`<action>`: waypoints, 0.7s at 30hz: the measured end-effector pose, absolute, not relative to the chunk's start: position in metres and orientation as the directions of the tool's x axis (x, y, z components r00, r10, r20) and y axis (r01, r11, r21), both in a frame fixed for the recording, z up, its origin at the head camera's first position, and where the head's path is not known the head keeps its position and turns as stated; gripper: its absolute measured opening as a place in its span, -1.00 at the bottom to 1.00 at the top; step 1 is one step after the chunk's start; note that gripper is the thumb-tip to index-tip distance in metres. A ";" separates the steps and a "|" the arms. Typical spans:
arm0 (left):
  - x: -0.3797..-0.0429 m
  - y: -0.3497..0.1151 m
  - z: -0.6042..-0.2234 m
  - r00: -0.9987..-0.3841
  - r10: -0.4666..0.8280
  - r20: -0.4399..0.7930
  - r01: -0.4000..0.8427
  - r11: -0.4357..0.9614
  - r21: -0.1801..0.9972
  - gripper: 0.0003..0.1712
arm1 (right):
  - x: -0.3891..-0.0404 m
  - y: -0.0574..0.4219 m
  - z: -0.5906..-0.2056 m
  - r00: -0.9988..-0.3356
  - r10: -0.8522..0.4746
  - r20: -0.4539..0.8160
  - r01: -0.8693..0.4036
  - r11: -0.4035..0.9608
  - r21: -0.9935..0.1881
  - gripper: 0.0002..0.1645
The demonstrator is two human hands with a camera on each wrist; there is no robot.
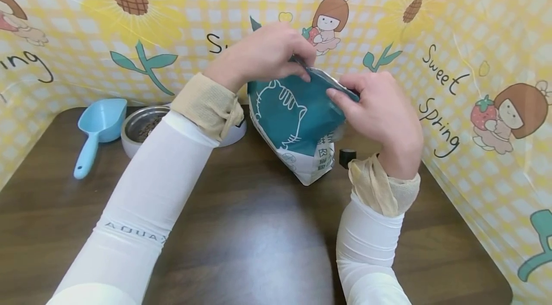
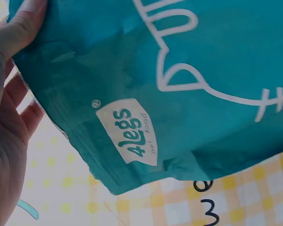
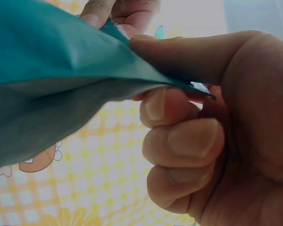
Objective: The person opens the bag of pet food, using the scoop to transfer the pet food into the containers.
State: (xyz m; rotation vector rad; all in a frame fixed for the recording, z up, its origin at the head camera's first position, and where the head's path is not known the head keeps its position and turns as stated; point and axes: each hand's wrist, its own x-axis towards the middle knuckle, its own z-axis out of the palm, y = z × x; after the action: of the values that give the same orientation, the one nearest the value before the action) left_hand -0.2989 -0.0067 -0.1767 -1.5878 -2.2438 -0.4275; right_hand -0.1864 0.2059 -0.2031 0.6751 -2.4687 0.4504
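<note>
A teal and white pet food bag (image 1: 280, 113) with a white cat outline stands tilted on the table, its top edge up. My left hand (image 1: 276, 53) pinches that top edge near its middle, thumb on the front and fingers behind. At the right part of the same edge, my right hand (image 1: 379, 106) pinches the bag between thumb and curled fingers. In the left wrist view the bag's front (image 2: 127, 136) carries a "4Legs pet food" label. The right wrist view shows the bag's edge (image 3: 132, 66) squeezed under the right thumb (image 3: 193, 54).
A light blue scoop (image 1: 101, 120) lies at the table's back left. Beside it, a bowl (image 1: 129, 139) holds brown kibble, partly hidden by the left arm. A small black object (image 1: 347, 157) sits right of the bag. Yellow checked cloth (image 1: 207, 3) rises behind the table (image 1: 241, 247).
</note>
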 end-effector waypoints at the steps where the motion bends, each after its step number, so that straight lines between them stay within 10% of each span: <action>1: -0.299 -0.006 -0.176 -0.310 0.840 0.446 0.943 0.331 0.031 -0.81 | -0.186 0.206 -0.203 -0.730 -0.368 0.577 -0.547 0.820 -0.169 -0.58; 8: -0.303 -0.013 -0.176 -0.400 0.820 0.409 0.909 0.412 0.062 -0.71 | -0.185 0.208 -0.202 -0.754 -0.354 0.553 -0.524 0.832 -0.183 -0.58; 17: -0.317 -0.027 -0.176 -0.366 0.802 0.472 0.881 0.462 -0.101 -0.81 | -0.188 0.207 -0.202 -0.730 -0.322 0.603 -0.476 0.873 -0.110 -0.58; 21: -0.333 -0.031 -0.181 -0.520 0.718 0.462 0.767 0.631 -0.118 -0.81 | -0.190 0.211 -0.204 -0.750 -0.241 0.616 -0.391 0.912 -0.120 -0.55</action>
State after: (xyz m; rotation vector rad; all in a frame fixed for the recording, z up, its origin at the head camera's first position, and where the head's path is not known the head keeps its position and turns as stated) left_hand -0.3326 -0.0310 -0.1812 -1.1665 -2.3814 -0.1375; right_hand -0.1904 0.2113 -0.2042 0.4500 -2.4501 0.3207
